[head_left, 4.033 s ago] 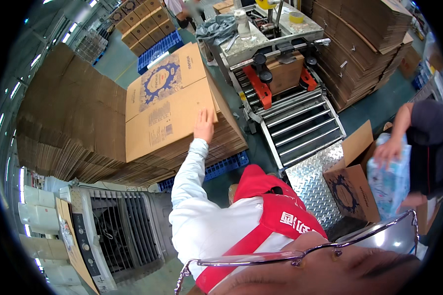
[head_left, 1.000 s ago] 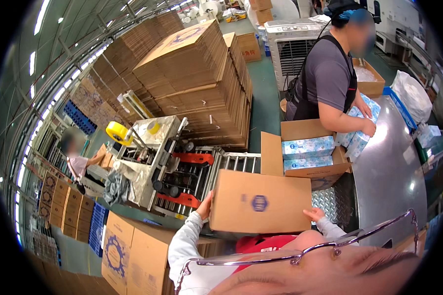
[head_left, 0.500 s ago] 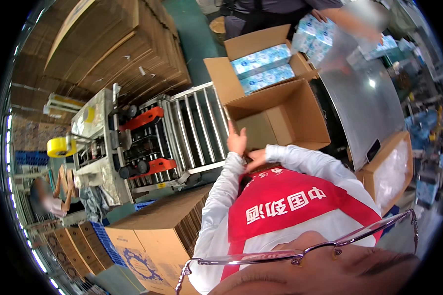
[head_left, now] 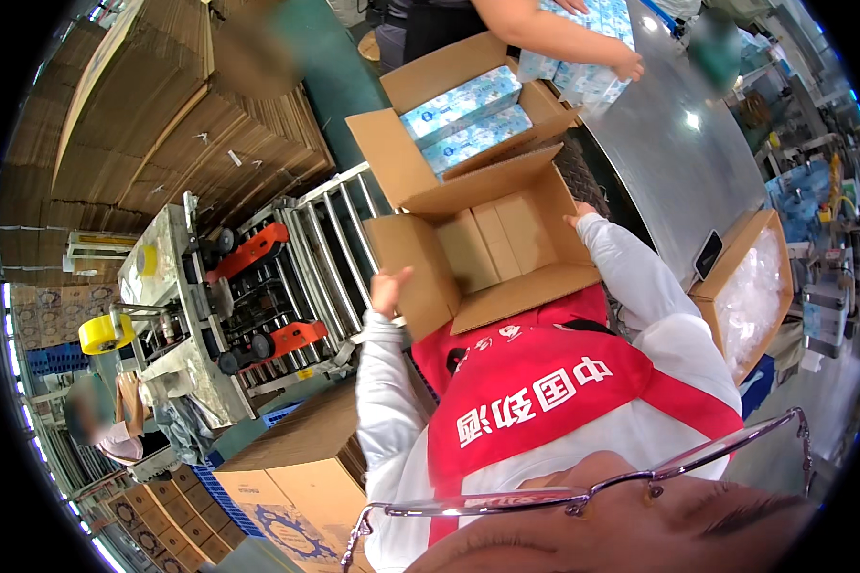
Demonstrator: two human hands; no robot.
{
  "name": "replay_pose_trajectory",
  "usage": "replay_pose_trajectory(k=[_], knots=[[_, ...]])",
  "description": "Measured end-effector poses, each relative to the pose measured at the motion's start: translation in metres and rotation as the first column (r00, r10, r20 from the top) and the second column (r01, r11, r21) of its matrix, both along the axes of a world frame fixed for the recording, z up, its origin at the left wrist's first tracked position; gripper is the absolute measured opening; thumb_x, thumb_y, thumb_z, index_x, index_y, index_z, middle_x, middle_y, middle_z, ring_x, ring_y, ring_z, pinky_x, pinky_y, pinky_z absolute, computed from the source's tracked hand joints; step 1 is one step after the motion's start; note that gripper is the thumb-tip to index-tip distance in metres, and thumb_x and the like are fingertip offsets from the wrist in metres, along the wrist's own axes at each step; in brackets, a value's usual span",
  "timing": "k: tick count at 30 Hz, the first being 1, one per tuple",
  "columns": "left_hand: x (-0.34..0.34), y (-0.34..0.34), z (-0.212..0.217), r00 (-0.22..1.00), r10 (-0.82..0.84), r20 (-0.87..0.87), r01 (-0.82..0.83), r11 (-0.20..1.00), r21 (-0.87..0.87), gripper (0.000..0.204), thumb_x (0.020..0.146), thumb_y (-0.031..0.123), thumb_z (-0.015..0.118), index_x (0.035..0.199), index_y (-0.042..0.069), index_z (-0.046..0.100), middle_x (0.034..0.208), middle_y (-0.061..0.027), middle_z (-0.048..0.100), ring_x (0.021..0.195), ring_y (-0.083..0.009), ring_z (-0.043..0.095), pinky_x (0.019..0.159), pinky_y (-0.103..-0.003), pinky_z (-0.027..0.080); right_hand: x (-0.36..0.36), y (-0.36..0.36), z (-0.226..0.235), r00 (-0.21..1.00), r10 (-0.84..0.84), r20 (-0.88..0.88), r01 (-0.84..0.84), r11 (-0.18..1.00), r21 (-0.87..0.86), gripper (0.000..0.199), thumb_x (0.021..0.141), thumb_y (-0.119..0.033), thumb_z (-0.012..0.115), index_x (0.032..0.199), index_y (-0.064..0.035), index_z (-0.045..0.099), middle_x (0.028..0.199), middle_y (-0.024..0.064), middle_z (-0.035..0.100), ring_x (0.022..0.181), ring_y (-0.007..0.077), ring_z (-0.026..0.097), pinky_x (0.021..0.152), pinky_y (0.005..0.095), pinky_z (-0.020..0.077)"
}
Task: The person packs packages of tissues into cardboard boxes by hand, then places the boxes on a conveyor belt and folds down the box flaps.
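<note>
I hold an empty open cardboard box (head_left: 506, 244) in front of my chest, its flaps spread. My left hand (head_left: 388, 289) grips the box's left flap. My right hand (head_left: 580, 213) presses on its right side, mostly hidden behind the wall. Just beyond stands a second open box (head_left: 454, 129) with blue-and-white packs inside. A co-worker's hand (head_left: 626, 65) holds more such packs over the steel table (head_left: 674, 162).
A roller conveyor (head_left: 330, 253) runs left of the boxes into a tape-sealing machine (head_left: 201, 306) with orange parts and a yellow tape roll. Stacks of flat cardboard (head_left: 162, 124) fill the far left. A closed carton (head_left: 296, 477) stands at my lower left; a box with plastic (head_left: 750, 286) sits right.
The flat carton I held up a second ago is now opened into a box, standing next to the filled one. My view has swung down and right.
</note>
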State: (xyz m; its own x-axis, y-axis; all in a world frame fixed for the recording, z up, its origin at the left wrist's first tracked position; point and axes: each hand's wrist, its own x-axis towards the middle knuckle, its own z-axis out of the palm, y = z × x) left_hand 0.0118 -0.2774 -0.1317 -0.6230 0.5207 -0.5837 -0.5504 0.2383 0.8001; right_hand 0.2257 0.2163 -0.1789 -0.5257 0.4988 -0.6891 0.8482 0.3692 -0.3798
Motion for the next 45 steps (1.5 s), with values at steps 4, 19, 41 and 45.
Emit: replay_pose_trajectory(k=[4, 19, 41, 45], knots=[[0.016, -0.023, -0.029, 0.948, 0.248, 0.201, -0.209, 0.958, -0.197, 0.055, 0.084, 0.023, 0.08, 0.128, 0.0, 0.057, 0.118, -0.0114, 0.068, 0.105, -0.0237, 0.067, 0.088, -0.039, 0.055, 0.018, 0.006, -0.051, 1.0, 0.024, -0.014, -0.021, 0.986, 0.167, 0.057, 0.082, -0.037, 0.076, 0.127, -0.0058, 0.062, 0.121, 0.0183, 0.067, 0.115, 0.032, 0.063, 0.099, 0.0407, 0.0497], [0.126, 0.136, 0.012, 0.902, 0.429, 0.049, -0.428, 0.872, 0.238, 0.074, 0.081, 0.031, 0.08, 0.14, 0.0, 0.047, 0.125, -0.0178, 0.061, 0.111, -0.0335, 0.061, 0.1, -0.049, 0.047, 0.044, 0.156, 0.026, 0.682, 0.703, -0.203, -0.335, 0.547, 0.767, 0.093, 0.075, -0.047, 0.07, 0.153, -0.0132, 0.032, 0.16, 0.0129, 0.026, 0.151, 0.0355, 0.013, 0.119, 0.061, 0.0104], [0.162, 0.364, 0.157, 0.293, -0.481, -0.826, -0.32, 0.765, -0.559, 0.067, 0.08, 0.028, 0.079, 0.139, 0.007, 0.052, 0.143, -0.0234, 0.045, 0.133, -0.0418, 0.04, 0.112, -0.05, 0.032, -0.076, 0.375, 0.204, 0.704, 0.677, -0.215, -0.219, 0.495, 0.841, 0.024, 0.086, -0.026, 0.057, 0.102, -0.0087, 0.062, 0.106, 0.0178, 0.061, 0.102, 0.0344, 0.059, 0.093, 0.0481, 0.0433], [0.145, 0.421, 0.185, 0.14, -0.635, -0.76, 0.007, 0.768, -0.64, 0.064, 0.08, 0.028, 0.076, 0.137, 0.011, 0.053, 0.141, -0.0214, 0.048, 0.133, -0.0409, 0.042, 0.111, -0.05, 0.034, -0.116, 0.508, 0.183, 0.769, 0.541, -0.339, -0.053, 0.583, 0.811, 0.034, 0.09, -0.042, 0.046, 0.12, -0.0252, 0.047, 0.126, 0.0081, 0.049, 0.119, 0.0304, 0.045, 0.102, 0.0531, 0.0309]])
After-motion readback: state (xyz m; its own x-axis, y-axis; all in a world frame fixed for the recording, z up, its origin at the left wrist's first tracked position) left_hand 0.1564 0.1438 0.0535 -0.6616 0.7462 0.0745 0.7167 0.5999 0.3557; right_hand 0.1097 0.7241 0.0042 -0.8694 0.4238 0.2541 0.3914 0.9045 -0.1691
